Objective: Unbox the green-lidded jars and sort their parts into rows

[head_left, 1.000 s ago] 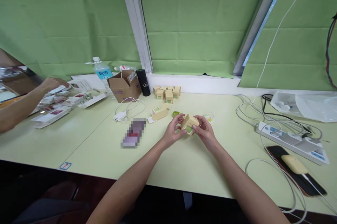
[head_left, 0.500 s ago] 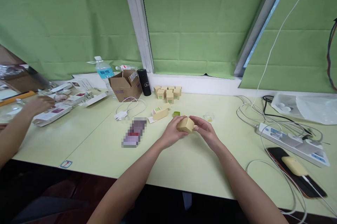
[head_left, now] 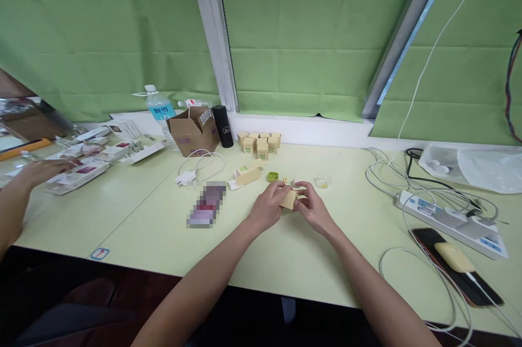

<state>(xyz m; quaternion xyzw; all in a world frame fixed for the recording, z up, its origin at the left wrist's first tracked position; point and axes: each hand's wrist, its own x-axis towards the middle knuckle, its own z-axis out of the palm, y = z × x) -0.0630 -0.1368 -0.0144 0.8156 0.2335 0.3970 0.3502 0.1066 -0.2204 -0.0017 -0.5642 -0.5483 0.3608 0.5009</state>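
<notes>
A small tan cardboard box (head_left: 289,200) is held low over the table between my two hands. My left hand (head_left: 266,208) is closed round its left side, thumb and fingers on the top edge. My right hand (head_left: 316,210) pinches the box's right edge with bent fingers; what lies behind those fingers is partly hidden. Just beyond them are a small green tub (head_left: 272,176) and a tiny yellow piece (head_left: 285,180). A clear plastic cup (head_left: 322,181) stands to the right. An opened tan box (head_left: 247,173) lies on its side at the left, flaps out.
Several closed tan boxes (head_left: 261,146) stand near the wall. A brown carton (head_left: 193,132), black flask (head_left: 222,126) and water bottle (head_left: 161,110) are back left. Rightward lie a power strip (head_left: 451,222), cables and a phone (head_left: 457,265). A co-worker's hand (head_left: 44,173) works among packages far left.
The box has turned in my hands and shows a flatter side. My right fingers have curled closer onto its edge. The tiny yellow piece beyond the box now shows. The co-worker's hand moved left.
</notes>
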